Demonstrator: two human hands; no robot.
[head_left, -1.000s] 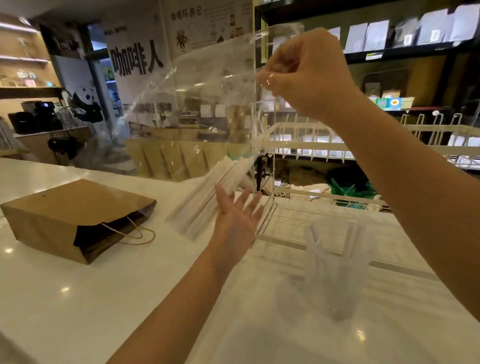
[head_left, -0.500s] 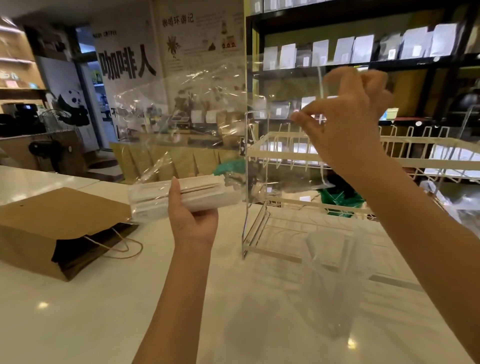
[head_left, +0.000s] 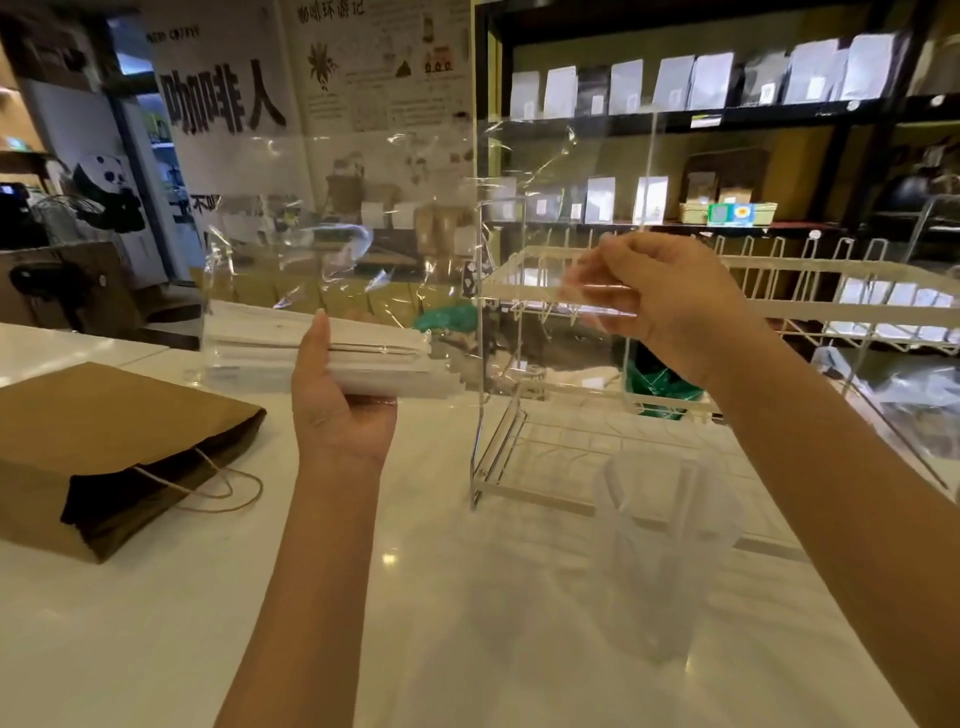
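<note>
A large clear plastic bag (head_left: 395, 218) hangs in the air over the white counter. Inside it, at the bottom left, lies a bundle of white paper-wrapped straws (head_left: 260, 353). My left hand (head_left: 340, 410) grips that bundle from below through the plastic, thumb up on its near side. My right hand (head_left: 670, 306) is at chest height to the right and pinches the bag's open edge between its fingertips.
A brown paper carrier bag (head_left: 104, 441) lies on its side on the white counter (head_left: 156, 623) at the left. A translucent plastic cup (head_left: 670, 540) stands at the right front. Behind it is a white wire rack (head_left: 779, 306). Shelves with pouches line the back.
My left hand went from open below the straws to gripping the bundle, now level. My right hand came down and to the right with the bag's edge.
</note>
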